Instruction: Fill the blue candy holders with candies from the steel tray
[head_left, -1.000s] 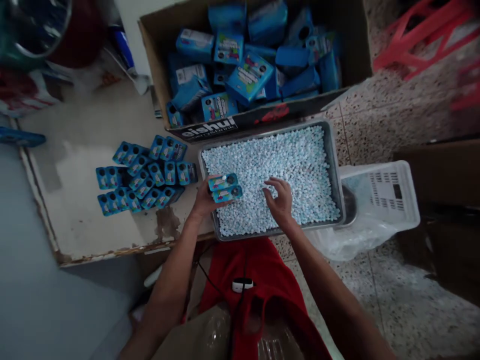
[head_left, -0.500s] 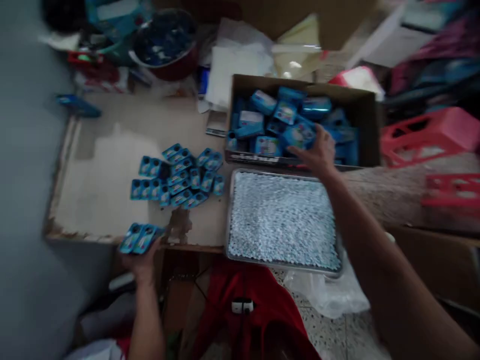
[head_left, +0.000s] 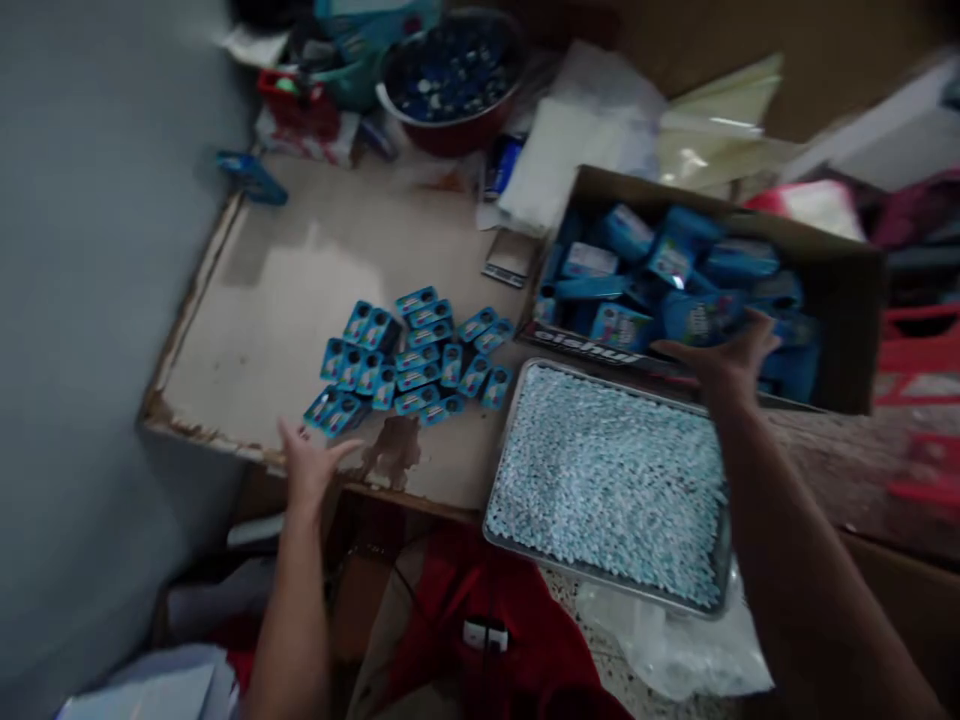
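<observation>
My left hand (head_left: 309, 462) is at the front edge of the table, fingers spread and holding nothing. Just beyond its fingertips two small blue packs (head_left: 334, 410) sit side by side, next to a cluster of similar blue packs (head_left: 420, 360) with dark round spots on top. Over the front wall of a cardboard box (head_left: 592, 347) reaches my right hand (head_left: 729, 360), thumb and fingers wide apart. Between them lies a blue pack (head_left: 697, 318) among many others in the box. The fingertips are dim, and I see no firm grip.
A metal tray (head_left: 491, 500) full of small pale blue and white pieces stands in front of the box. At the back is a bowl (head_left: 450, 135) of dark blue items. A blue carton (head_left: 253, 178) lies far left; red crates (head_left: 919, 350) stand right.
My left hand has set two blue packs down beside the cluster and let go. My right hand stays over the same part of the box. The whole view has shifted and tilted.
</observation>
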